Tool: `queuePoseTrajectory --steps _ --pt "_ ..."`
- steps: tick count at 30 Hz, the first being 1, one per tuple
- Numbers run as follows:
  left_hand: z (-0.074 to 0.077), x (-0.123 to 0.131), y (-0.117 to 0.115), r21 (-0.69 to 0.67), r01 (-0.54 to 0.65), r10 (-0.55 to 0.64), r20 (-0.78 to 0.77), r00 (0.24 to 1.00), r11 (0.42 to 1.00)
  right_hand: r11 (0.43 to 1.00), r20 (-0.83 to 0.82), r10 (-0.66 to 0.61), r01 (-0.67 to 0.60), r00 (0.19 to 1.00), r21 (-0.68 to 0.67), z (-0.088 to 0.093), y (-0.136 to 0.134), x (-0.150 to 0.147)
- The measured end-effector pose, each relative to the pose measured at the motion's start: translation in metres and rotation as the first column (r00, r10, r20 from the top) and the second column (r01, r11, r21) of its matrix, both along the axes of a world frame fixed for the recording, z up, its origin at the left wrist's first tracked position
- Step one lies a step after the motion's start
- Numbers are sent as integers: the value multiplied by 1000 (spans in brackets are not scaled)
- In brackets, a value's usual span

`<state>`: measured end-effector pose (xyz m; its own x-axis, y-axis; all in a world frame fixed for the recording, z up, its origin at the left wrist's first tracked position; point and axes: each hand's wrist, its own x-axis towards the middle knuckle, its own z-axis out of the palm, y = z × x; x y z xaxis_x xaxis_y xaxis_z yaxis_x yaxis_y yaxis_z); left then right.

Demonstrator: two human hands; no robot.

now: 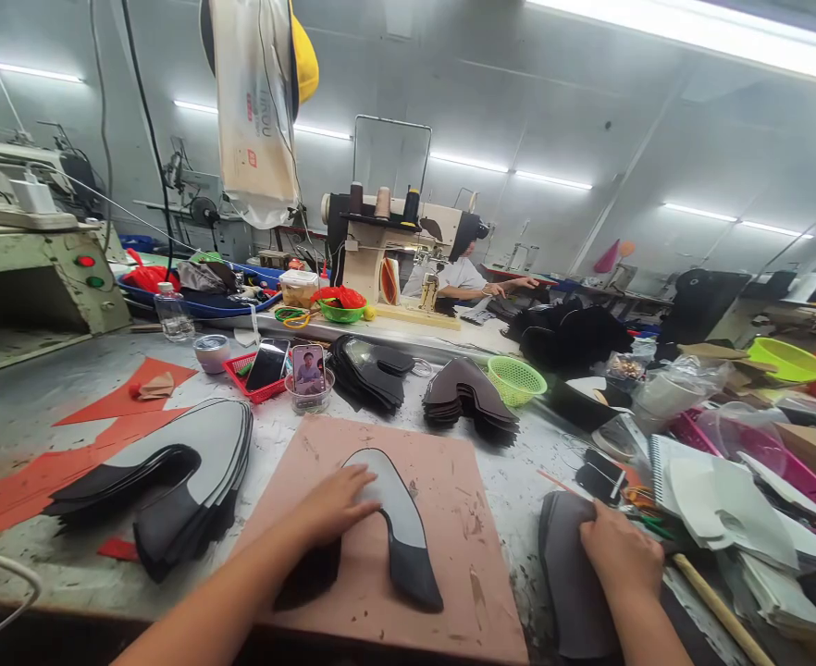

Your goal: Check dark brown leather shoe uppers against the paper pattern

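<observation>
A curved, U-shaped shoe upper piece [402, 499], light grey with black ends, lies on a pink board [450, 592]. My left hand [335, 504] rests on its left side with the fingers stretched out and slightly spread. At the right, dark grey shoe pieces [567, 564] lie at the table's front. My right hand [620, 550] is closed at their upper right edge, thumb side on top; its other fingertips are hidden. A stack of similar grey-and-black shoe upper pieces [220, 444] stands left of the board.
Behind the board are two dark stacks of pieces [467, 393], a green basket [517, 379] and a propped phone [309, 370]. Orange sheets [130, 393] lie left. White pieces [720, 499] and a wooden stick [720, 606] are right. A co-worker [460, 273] sits beyond a sewing machine [366, 254].
</observation>
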<state>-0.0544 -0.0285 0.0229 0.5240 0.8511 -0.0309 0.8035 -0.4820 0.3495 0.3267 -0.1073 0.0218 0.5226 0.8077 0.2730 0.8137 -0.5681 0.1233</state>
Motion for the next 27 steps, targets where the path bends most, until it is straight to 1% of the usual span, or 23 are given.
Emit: queuePoseTrajectory --steps 1,2,4,5,7,8,10,13,17,20,23,26,27 --pt "1 -2 10 42 -78 77 23 997 996 1000 14 -5 4 1000 5 1 0 -2" --pt "3 -5 21 90 -182 179 34 983 979 1000 18 -10 10 1000 8 2 0 -4" --pt "5 -14 43 173 -394 395 35 918 903 1000 2 -21 21 1000 3 3 0 -5" --pt "7 -18 54 195 -474 478 29 878 859 1000 -10 -23 23 1000 -3 3 0 -6" --pt "8 -28 71 212 -562 572 14 820 800 1000 -29 -15 15 999 -9 3 0 -6" --pt "7 -33 77 217 -572 585 8 811 791 1000 -38 -9 9 999 -11 2 0 -5" --pt "6 -41 84 224 -552 567 -3 824 803 1000 -57 -5 4 998 -18 0 -1 -4" --pt "1 -50 86 249 -516 535 -15 844 820 999 -83 -10 7 996 -38 -3 -1 -2" --pt "-1 -56 86 281 -494 520 -23 854 823 998 -114 -19 12 993 -59 -6 1 2" --pt "2 -58 86 289 -503 535 -41 844 815 995 -148 -27 12 989 -98 -5 2 3" --pt "6 -58 84 288 -526 564 -60 824 800 995 -137 -12 -2 990 -101 -2 2 2" --pt "8 -51 74 274 -543 579 -66 813 794 995 -110 -24 14 994 -96 6 1 -1" --pt "7 -47 69 280 -528 564 -61 823 801 995 -121 -27 16 992 -95 10 2 -2"
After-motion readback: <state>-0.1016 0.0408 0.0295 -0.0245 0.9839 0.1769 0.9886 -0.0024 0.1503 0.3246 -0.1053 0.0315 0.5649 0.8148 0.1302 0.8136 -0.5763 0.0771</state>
